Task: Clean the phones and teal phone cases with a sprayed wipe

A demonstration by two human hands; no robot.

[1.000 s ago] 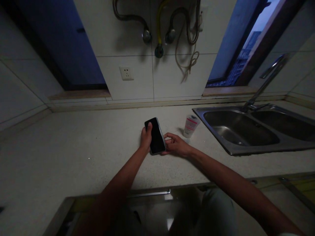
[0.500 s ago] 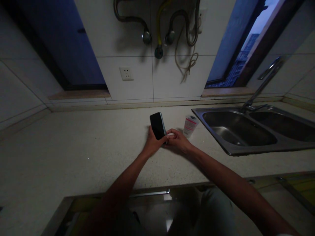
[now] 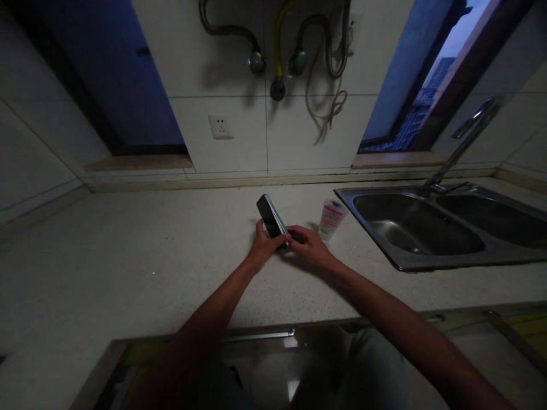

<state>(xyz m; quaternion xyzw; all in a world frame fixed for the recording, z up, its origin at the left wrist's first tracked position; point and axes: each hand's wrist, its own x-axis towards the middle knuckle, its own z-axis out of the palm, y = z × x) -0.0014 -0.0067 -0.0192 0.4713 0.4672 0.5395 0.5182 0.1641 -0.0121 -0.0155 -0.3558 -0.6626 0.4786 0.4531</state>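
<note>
A black-screened smartphone (image 3: 270,218) with a pale edge or case is held tilted above the countertop. My left hand (image 3: 261,246) wraps round its lower left side, the thumb across the bottom of the screen. At the lower right edge, my right hand (image 3: 308,244) closes its fingers on the phone, and some fingertips are hidden behind it. Along that side a pale strip shows, and I cannot tell whether it is a case coming apart from the phone. Just right of my right hand stands a clear plastic cup (image 3: 331,219) with pink print.
The pale countertop (image 3: 128,245) runs along a tiled wall with a socket (image 3: 221,126). A steel double sink (image 3: 397,265) with a tap (image 3: 461,145) lies to the right. Hoses (image 3: 318,23) hang on the wall above; a drawer handle (image 3: 260,336) sits below the counter edge.
The phone has turned on its long axis, so its screen looks narrower and its pale right side shows more. My right fingers have drawn in closer along that edge.
</note>
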